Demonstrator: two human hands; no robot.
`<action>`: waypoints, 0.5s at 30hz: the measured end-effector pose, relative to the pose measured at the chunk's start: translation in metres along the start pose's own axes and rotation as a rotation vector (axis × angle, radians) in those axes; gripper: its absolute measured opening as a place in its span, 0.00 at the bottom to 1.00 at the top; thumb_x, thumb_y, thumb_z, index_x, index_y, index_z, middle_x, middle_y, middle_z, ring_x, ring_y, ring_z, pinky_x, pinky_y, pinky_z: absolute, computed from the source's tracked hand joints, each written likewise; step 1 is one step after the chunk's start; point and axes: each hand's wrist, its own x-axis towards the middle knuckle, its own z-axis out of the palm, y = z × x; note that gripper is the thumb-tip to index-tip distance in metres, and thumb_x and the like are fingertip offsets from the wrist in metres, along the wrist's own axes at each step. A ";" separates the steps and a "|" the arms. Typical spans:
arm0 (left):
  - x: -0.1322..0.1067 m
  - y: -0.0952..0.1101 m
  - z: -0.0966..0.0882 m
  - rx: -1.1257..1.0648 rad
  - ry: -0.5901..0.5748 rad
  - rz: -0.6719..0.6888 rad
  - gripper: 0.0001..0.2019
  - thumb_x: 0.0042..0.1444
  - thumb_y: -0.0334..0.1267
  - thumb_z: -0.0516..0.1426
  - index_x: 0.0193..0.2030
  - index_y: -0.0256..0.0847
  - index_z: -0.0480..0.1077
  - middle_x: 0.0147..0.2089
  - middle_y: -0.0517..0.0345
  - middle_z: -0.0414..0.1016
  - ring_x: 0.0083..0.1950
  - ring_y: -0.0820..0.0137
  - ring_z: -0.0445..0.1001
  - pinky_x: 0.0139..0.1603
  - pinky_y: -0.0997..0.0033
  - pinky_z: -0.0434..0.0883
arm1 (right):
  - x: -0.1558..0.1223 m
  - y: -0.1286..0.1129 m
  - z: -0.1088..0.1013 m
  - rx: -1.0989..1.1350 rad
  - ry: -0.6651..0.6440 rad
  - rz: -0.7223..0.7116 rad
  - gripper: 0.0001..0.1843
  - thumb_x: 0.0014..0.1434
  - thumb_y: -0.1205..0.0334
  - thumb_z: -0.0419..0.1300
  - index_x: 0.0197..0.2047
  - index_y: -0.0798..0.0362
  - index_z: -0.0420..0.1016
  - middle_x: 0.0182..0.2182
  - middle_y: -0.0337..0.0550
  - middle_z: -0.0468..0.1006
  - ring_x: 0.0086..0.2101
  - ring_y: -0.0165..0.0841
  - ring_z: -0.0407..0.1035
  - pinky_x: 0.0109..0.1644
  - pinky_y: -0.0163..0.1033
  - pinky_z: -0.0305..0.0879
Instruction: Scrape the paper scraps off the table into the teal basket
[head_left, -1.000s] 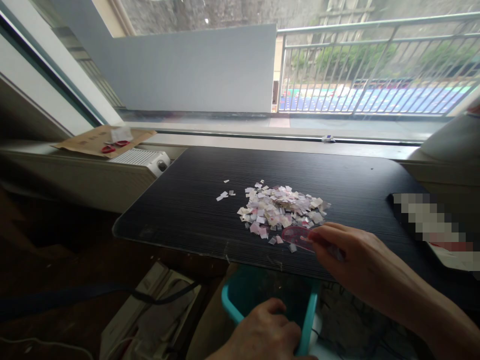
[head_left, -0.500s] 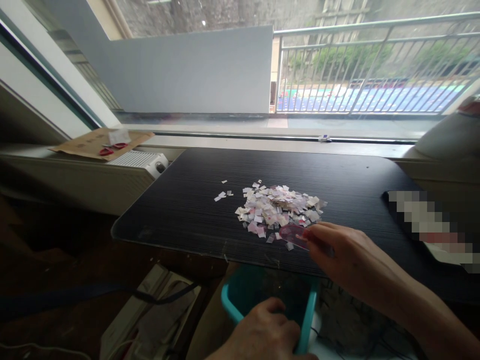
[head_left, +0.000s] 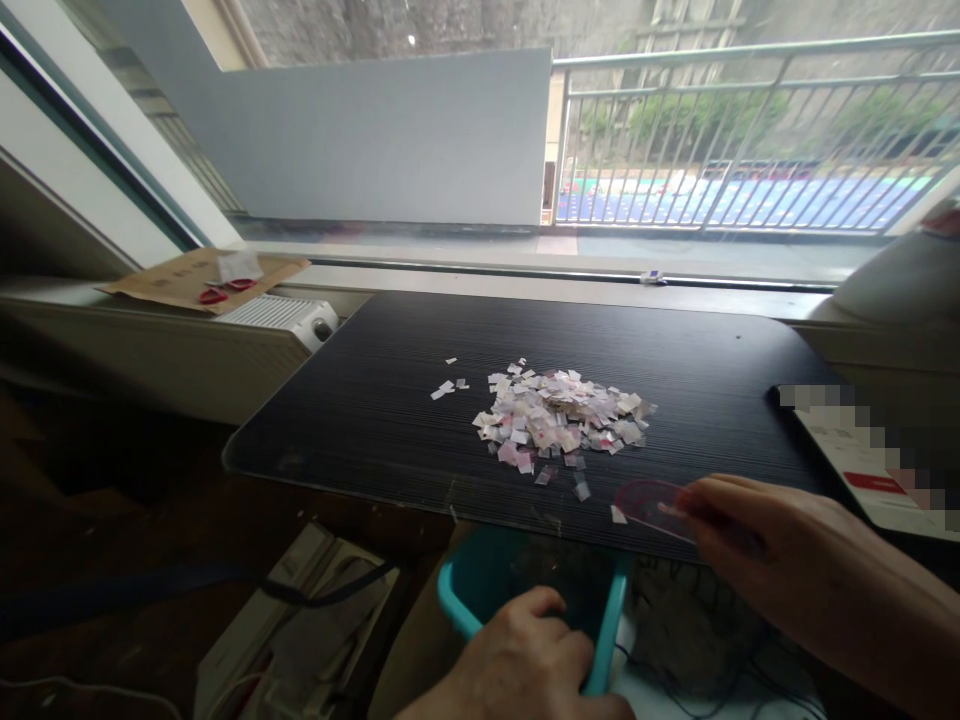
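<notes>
Since the earlier frame, the right hand point(head_left: 787, 530) has drawn a pink tool point(head_left: 649, 505) rightward and nearer the table's front edge, away from the pile, while the pile keeps its place.

In the head view, one teal bin point(head_left: 613, 625) stands just below the front edge of the black table point(head_left: 337, 400). Its inside is dark; a few pale specks show, but what else it holds cannot be told. The left hand point(head_left: 529, 650) has its fingers curled over the bin's near rim, gripping it.

The right hand's fingers are pinched around the single pink tool, which is flat, see-through and rounded at its free end. One white scrap point(head_left: 618, 514) lies at that end, by the table edge.

The paper scraps point(head_left: 555, 410) are small, flat, mostly four-sided, white, cream and pale pink, heaped mid-table, too many to count. About four lie apart on the left. On the sill at left, one brown envelope point(head_left: 161, 282) bears one pair of red-handled scissors point(head_left: 214, 297).
</notes>
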 end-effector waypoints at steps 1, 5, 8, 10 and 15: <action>0.002 0.000 -0.002 -0.004 -0.007 -0.002 0.04 0.63 0.44 0.57 0.39 0.51 0.72 0.22 0.66 0.62 0.23 0.72 0.60 0.42 0.66 0.65 | -0.002 0.004 -0.001 -0.030 -0.005 0.018 0.08 0.58 0.61 0.57 0.28 0.48 0.72 0.20 0.35 0.73 0.18 0.28 0.65 0.22 0.34 0.55; 0.008 -0.001 -0.007 -0.019 -0.029 0.001 0.03 0.61 0.43 0.58 0.38 0.50 0.71 0.24 0.66 0.65 0.23 0.71 0.61 0.43 0.63 0.67 | 0.002 0.003 0.005 -0.009 -0.051 0.050 0.11 0.64 0.58 0.52 0.34 0.48 0.73 0.27 0.38 0.75 0.24 0.29 0.68 0.27 0.34 0.59; 0.011 -0.001 -0.007 -0.015 -0.003 0.029 0.03 0.61 0.42 0.59 0.36 0.49 0.71 0.23 0.65 0.64 0.22 0.70 0.61 0.41 0.63 0.68 | 0.007 -0.007 0.012 0.070 -0.108 0.024 0.11 0.65 0.60 0.51 0.33 0.48 0.73 0.27 0.36 0.73 0.24 0.27 0.68 0.28 0.33 0.59; 0.010 -0.001 -0.007 -0.012 0.008 0.039 0.03 0.61 0.42 0.59 0.37 0.49 0.71 0.22 0.65 0.64 0.22 0.70 0.61 0.42 0.62 0.68 | 0.006 -0.011 0.014 0.103 -0.138 0.017 0.12 0.65 0.61 0.51 0.33 0.48 0.73 0.27 0.36 0.73 0.24 0.26 0.67 0.28 0.33 0.59; 0.009 0.000 -0.004 0.005 -0.009 0.026 0.03 0.62 0.42 0.58 0.39 0.49 0.71 0.23 0.66 0.64 0.23 0.72 0.63 0.46 0.62 0.67 | 0.004 -0.012 0.016 0.135 -0.140 0.021 0.12 0.65 0.60 0.51 0.34 0.48 0.73 0.27 0.36 0.72 0.24 0.26 0.67 0.28 0.33 0.58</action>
